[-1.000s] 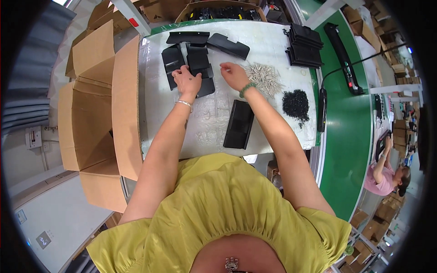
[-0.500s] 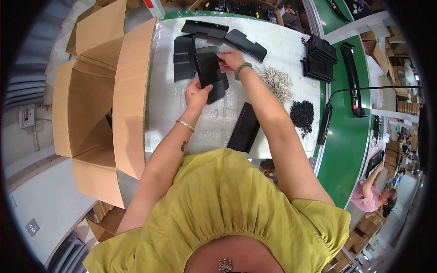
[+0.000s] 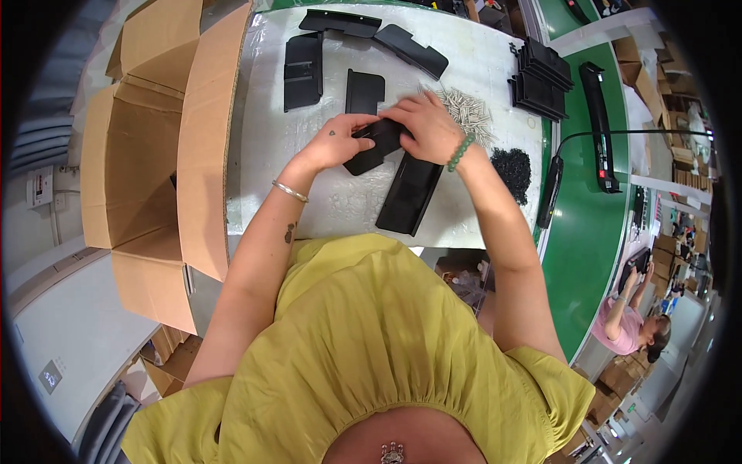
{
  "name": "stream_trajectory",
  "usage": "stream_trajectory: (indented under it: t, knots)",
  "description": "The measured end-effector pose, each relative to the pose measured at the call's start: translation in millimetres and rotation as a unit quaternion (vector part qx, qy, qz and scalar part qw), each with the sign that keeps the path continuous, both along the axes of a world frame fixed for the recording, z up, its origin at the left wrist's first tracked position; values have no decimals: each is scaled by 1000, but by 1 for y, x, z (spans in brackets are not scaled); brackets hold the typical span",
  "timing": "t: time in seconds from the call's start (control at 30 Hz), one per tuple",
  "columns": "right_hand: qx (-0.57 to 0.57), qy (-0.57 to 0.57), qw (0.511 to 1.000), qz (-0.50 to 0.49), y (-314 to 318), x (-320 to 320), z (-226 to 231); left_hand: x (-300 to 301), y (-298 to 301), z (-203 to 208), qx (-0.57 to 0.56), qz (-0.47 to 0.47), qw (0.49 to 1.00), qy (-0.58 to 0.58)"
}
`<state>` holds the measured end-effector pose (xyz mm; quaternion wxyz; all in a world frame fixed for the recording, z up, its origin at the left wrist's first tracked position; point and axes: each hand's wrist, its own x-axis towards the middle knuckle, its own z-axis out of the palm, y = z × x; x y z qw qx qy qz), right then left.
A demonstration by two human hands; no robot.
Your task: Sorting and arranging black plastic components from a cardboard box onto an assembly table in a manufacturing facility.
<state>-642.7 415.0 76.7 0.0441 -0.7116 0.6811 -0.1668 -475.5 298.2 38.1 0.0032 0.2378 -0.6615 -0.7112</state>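
Note:
Between my two hands, over the middle of the white work surface, is a dark black plastic panel. The thumb and fingers of my left hand pinch its left end. My right hand curls over its right end, and its fingers partly hide that side. Beneath it lies another black panel, whose far part shows beyond my hands. A long black panel rests nearer me, its far end just under my right hand. Silver metal pins lie piled right of that hand.
Three black panels lie at the far left and back. A heap of small black parts and stacked black pieces sit at right. An open cardboard box flanks the left edge. Beyond the green belt, a person works.
My hands have drawn the held panel nearer and turned it from lengthwise to slanting sideways. My right hand has moved from its far edge to its right end. The view has shifted slightly.

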Motion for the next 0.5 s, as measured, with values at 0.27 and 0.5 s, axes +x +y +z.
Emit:
stream_trajectory:
  t: [0.27,0.5]
  knots:
    - [19,-258,946,-193,49,-30,-10,-21,-38,-33,-234,230,935,-136]
    - [-103,-597,725,-327,40,4,-56,-42,-27,-58,-327,177,918,-139]
